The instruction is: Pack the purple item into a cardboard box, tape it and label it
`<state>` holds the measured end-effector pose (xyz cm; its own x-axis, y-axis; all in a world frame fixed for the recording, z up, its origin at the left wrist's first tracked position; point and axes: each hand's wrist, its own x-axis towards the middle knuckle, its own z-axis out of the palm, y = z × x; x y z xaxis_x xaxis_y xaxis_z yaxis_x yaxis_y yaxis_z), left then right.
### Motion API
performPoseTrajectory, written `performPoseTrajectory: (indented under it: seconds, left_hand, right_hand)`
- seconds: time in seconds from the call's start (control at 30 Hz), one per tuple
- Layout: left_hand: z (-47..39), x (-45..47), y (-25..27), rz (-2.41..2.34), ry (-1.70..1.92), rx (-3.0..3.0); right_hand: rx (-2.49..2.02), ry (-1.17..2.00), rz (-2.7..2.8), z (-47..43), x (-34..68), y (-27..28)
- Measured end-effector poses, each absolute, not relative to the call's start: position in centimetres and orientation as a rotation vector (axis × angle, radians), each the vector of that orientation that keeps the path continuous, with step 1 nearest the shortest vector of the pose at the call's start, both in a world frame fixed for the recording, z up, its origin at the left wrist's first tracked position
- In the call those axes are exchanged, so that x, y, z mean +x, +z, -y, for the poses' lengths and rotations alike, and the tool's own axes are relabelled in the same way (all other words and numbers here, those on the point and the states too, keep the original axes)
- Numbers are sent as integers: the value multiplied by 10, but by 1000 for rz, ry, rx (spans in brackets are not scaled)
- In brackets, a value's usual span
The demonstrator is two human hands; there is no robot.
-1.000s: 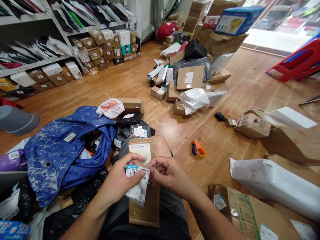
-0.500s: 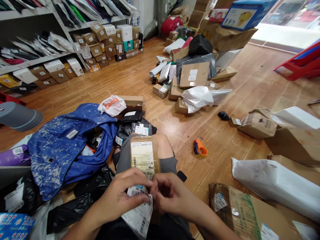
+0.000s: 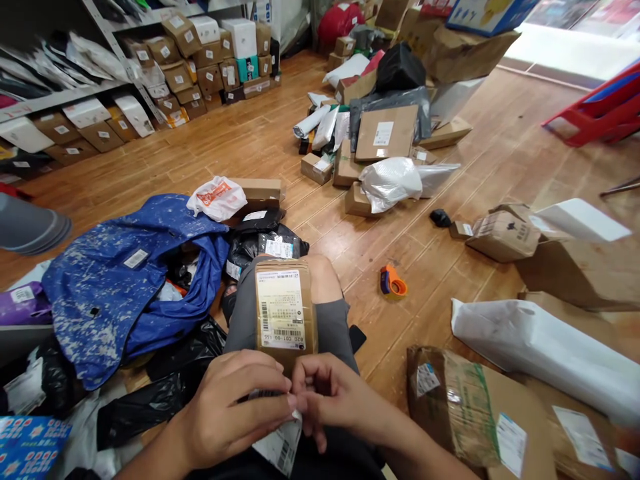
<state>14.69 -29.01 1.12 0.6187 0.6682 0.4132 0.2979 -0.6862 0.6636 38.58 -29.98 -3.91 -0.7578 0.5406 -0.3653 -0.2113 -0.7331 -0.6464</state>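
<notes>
Blue sack (image 3: pixel 110 273), left: lay on the floor, mouth open, perhaps for easy reach. Left hand (image 3: pixel 235 400): thumb and fingers closed on a printed label sheet (image 3: pixel 280 448), presumably to steady it. Label sheet: near, below the hands; free end pointed toward the person, long axis too covered to tell. Brown parcel (image 3: pixel 286 310): on the lap (image 3: pixel 333 327), likely to leave both hands free; long axis ran near to far. Right hand (image 3: pixel 333 393): fingertips pinched together at the sheet's edge; anything between them hidden. Orange ring (image 3: pixel 393 274): floor, right.
</notes>
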Motion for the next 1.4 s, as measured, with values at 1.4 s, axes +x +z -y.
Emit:
performPoseTrajectory:
  seconds: [1.4]
  left_hand:
    - [310,181,-28,-1221,1381,780]
  right_hand:
    - [-1178,1225,1366,242,397,-3]
